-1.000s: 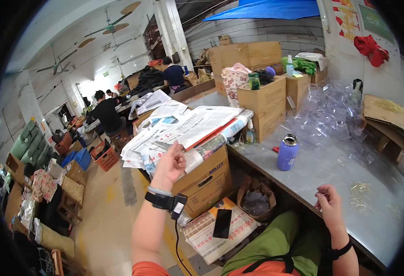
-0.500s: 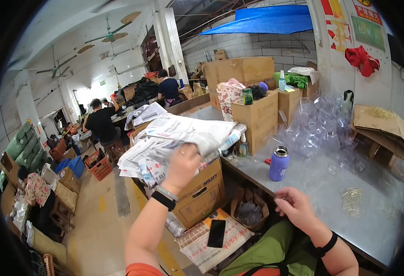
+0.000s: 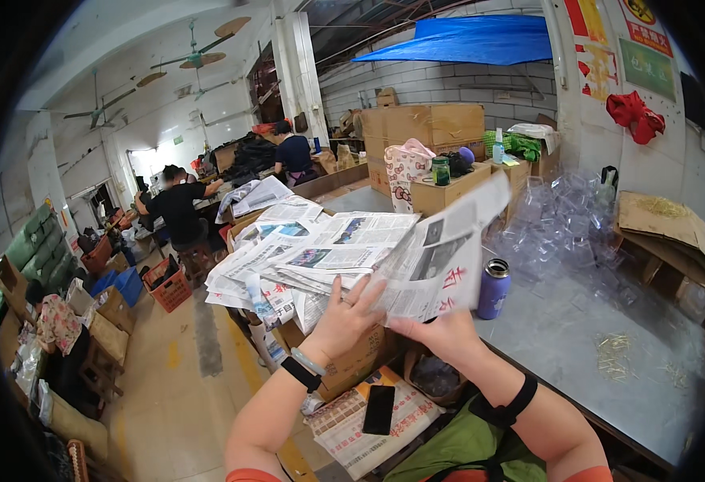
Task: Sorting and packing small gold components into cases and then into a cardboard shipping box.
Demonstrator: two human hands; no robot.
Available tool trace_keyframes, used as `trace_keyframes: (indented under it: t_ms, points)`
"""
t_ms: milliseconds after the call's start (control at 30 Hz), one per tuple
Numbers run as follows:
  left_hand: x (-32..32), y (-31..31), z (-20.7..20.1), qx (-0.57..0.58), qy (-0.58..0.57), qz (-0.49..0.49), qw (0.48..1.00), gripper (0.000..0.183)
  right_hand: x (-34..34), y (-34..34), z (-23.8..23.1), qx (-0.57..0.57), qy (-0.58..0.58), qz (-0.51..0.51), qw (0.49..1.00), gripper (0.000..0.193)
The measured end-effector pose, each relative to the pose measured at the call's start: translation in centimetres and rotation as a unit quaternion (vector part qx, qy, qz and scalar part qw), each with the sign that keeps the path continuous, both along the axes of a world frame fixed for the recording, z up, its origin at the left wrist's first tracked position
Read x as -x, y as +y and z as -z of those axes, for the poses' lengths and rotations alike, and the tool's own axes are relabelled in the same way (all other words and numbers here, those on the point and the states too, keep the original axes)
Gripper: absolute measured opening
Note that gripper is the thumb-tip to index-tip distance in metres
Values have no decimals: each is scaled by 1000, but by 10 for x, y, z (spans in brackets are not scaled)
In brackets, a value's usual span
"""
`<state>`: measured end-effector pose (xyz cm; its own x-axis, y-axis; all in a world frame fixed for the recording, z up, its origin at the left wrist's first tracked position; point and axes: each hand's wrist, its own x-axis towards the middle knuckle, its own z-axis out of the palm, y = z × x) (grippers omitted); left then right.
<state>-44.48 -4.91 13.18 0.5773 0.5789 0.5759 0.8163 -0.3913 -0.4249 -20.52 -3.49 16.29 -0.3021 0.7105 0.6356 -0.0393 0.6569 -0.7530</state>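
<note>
A thick stack of newspapers [image 3: 312, 253] lies on a brown cardboard box [image 3: 351, 361] in front of me. My left hand [image 3: 344, 315] rests with spread fingers on the near edge of the stack. My right hand [image 3: 439, 333] grips the lower edge of one newspaper sheet [image 3: 441, 261], lifted and tilted up to the right of the stack. A dark band sits on each wrist.
A purple metal bottle [image 3: 493, 289] stands on the grey table [image 3: 577, 337] at right, with clear plastic containers [image 3: 561, 221] behind. A black phone [image 3: 378, 408] lies on papers below. Cardboard boxes [image 3: 425, 128] stand behind; people work at far tables.
My right hand came up from my lap and took hold of a newspaper sheet, lifting it. My left hand stayed on the stack, fingers now spread.
</note>
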Motion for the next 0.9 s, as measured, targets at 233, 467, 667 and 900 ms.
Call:
trace_keyframes:
  t_ms: [233,467,667,900]
  points:
    - [13,1,7,37,-117,-97,988,53,-22,3,-3,57,1,206,977,38]
    - [32,-8,-2,-42,-127,-170,976,44,-80,-70,-36,-42,212,159,964,25]
    - [-65,-60,1,-55,-195,62,977,38,-231,-150,-26,-51,206,328,920,39]
    - [-223,-58,57,114,-306,320,889,40,-365,-350,-17,-51,285,596,749,42]
